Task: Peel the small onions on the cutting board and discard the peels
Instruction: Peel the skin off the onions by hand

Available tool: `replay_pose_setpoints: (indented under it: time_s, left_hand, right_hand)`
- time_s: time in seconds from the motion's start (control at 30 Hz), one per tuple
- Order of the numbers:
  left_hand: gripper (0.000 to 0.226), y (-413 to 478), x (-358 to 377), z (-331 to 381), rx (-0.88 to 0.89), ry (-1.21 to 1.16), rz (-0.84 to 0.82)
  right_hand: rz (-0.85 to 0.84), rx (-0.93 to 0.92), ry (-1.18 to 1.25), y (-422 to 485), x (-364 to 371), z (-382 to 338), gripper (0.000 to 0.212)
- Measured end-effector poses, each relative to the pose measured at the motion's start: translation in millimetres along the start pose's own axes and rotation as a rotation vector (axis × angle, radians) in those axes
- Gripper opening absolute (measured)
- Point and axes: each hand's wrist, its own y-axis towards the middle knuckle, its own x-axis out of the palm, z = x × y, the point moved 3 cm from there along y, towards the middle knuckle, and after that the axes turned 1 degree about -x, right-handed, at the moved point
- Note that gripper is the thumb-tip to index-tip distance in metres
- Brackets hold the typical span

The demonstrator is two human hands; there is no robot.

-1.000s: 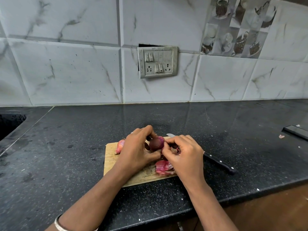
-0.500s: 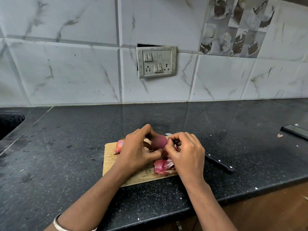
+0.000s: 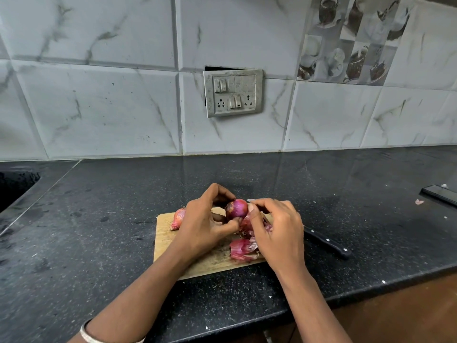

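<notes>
A small purple-red onion (image 3: 237, 208) is held just above the wooden cutting board (image 3: 166, 240) by my left hand (image 3: 206, 225), thumb below and fingers behind it. My right hand (image 3: 277, 227) touches the onion's right side with its thumb and pinches a strip of pink peel (image 3: 265, 226). A pile of loose pink peels (image 3: 242, 249) lies on the board under my right hand. Another unpeeled onion (image 3: 178, 218) rests at the board's far left corner, partly hidden by my left hand.
A black-handled knife (image 3: 327, 242) lies on the black counter (image 3: 99, 243) right of the board, its blade hidden behind my right hand. A dark flat object (image 3: 440, 193) and a peel scrap (image 3: 419, 201) sit far right. A sink opening (image 3: 14, 186) is far left.
The onion has been lifted a little and turned in my left hand, showing more of its purple skin. My right hand's fingers shifted along its right side, pulling peel away.
</notes>
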Motion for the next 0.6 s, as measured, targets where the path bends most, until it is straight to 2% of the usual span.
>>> replay_pose_setpoints:
  time_s: [0.17,0.33,0.6]
  left_hand:
    - [0.038,-0.4,0.4,-1.4,0.019,-0.005,-0.005]
    - [0.037,-1.0,0.0,1.6,0.051,0.02,-0.03]
    - [0.037,-2.3,-0.6,3.1,0.084,0.05,-0.038]
  right_hand:
    - [-0.038,-0.019,0.111,-0.5,1.3,-3.1,0.033]
    - [-0.004,0.004,0.158,-0.3,-1.5,-4.6,0.027]
    - [0.023,0.04,0.19,-0.7,-1.3,-5.9,0.03]
